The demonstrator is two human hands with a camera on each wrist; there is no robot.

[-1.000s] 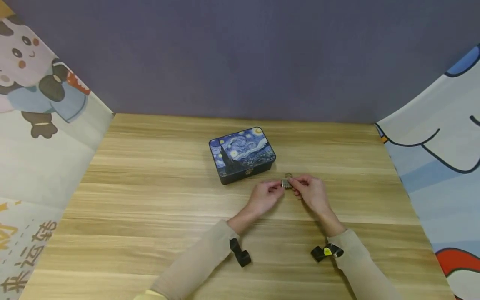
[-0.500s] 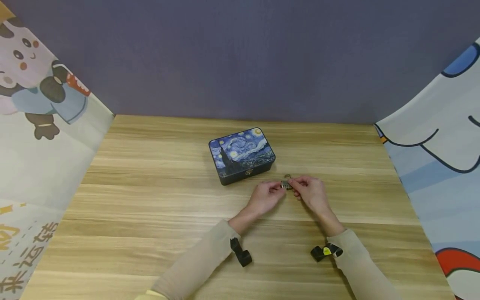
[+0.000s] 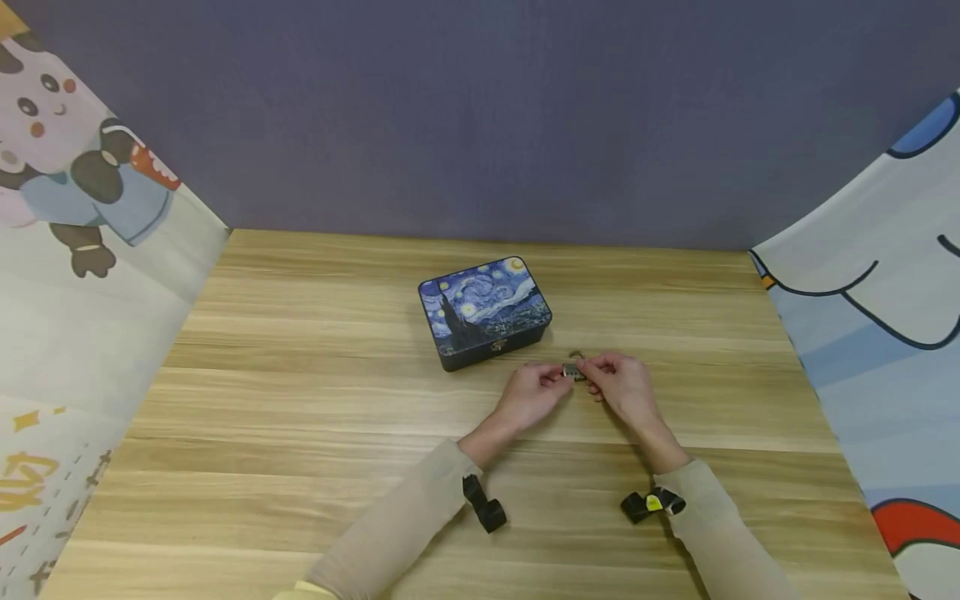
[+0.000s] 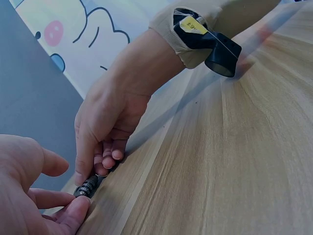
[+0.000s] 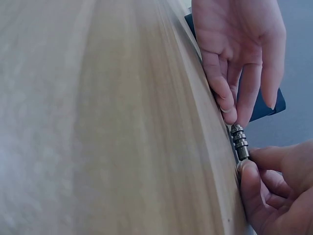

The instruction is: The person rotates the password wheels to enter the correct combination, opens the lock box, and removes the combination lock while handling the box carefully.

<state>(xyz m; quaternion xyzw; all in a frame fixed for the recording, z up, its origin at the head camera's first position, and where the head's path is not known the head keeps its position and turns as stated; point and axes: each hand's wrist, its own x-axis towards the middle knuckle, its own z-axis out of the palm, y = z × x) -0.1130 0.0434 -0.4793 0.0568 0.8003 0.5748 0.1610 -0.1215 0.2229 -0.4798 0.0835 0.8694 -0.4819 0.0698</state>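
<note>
A small metal combination padlock [image 3: 572, 372] with number wheels along its body is held just above or on the wooden table, in front of the box's right corner. Its curved shackle [image 3: 576, 354] points away from the person. My left hand [image 3: 529, 395] pinches the padlock's left end between thumb and fingers. From the other side, my right hand [image 3: 626, 390] grips its right end with thumb and forefinger. In the right wrist view the ridged wheels [image 5: 239, 136] show between both hands. Fingertips cover the padlock's two ends.
Behind the hands stands a closed dark box [image 3: 486, 308] with a starry-night painting on its lid and a small clasp [image 3: 498, 344] on its front. The wooden table [image 3: 300, 400] meets a grey-blue panel [image 3: 480, 125] at the back. Printed cartoon sheets hang at both sides.
Both hands keep their hold and stay almost in place. The padlock seems to have tilted slightly between them. The box has not moved.
</note>
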